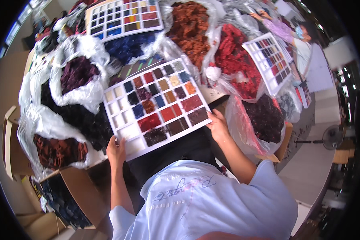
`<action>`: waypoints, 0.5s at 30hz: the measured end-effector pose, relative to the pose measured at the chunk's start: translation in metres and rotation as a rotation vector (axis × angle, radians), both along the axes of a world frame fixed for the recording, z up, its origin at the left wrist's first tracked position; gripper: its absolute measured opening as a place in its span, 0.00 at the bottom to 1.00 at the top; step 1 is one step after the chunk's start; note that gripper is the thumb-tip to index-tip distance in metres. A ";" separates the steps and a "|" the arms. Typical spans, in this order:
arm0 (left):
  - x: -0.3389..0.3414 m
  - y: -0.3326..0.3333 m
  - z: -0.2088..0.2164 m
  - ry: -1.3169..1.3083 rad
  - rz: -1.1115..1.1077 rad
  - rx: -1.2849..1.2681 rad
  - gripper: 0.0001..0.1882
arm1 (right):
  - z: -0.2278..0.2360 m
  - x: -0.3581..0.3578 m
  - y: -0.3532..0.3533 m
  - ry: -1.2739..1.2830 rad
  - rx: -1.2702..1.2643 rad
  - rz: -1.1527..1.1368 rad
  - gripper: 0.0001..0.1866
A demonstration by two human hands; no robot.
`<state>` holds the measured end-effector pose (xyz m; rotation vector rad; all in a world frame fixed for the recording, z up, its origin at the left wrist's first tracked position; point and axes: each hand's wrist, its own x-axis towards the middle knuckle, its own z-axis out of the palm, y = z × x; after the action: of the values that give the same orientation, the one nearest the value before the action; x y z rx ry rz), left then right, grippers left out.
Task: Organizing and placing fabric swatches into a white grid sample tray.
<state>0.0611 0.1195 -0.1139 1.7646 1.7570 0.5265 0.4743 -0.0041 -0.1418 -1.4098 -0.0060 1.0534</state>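
Observation:
A white compartment tray (127, 130) is held up, slightly tilted, in front of my body. Many of its cells hold coloured loose material in red, orange, blue, tan, purple and dark brown, while cells along its left side are plain white. My left hand (116, 152) grips the tray's near left corner, fingers closed on the edge. On the near right corner, my right hand (218, 125) is closed too, thumb on top and the other fingers partly hidden beneath. Past the tray's far edge lies a heap of blue material (131, 48), partly covered by a second compartment tray (125, 35).
Clear plastic bags hold purple (79, 75), black (84, 122), rust-brown (60, 152), orange-brown (189, 30), red (233, 56) and dark maroon material (264, 119). A third tray (264, 66) leans at right. Beyond it is another person (302, 52). An open cardboard box (78, 190) stands lower left.

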 end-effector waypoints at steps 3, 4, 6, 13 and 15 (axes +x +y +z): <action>-0.012 -0.018 0.014 -0.344 0.129 -0.229 0.15 | -0.001 -0.022 0.005 0.350 0.243 -0.016 0.16; -0.009 -0.027 0.025 -0.448 0.159 -0.321 0.15 | 0.018 -0.042 0.009 0.406 0.261 0.038 0.15; 0.015 -0.057 0.041 -0.738 0.180 -0.515 0.15 | 0.023 -0.069 0.002 0.432 0.287 0.182 0.22; 0.036 -0.081 0.058 -0.763 -0.004 -0.691 0.12 | 0.076 -0.024 0.004 0.308 0.493 0.133 0.20; 0.044 -0.069 0.064 -0.704 -0.085 -0.649 0.13 | 0.084 0.019 -0.011 0.209 0.485 0.098 0.20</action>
<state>0.1055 0.0500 -0.0499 1.0159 1.1596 0.4046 0.4932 -0.0149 -0.0573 -0.8660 -0.1696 1.1812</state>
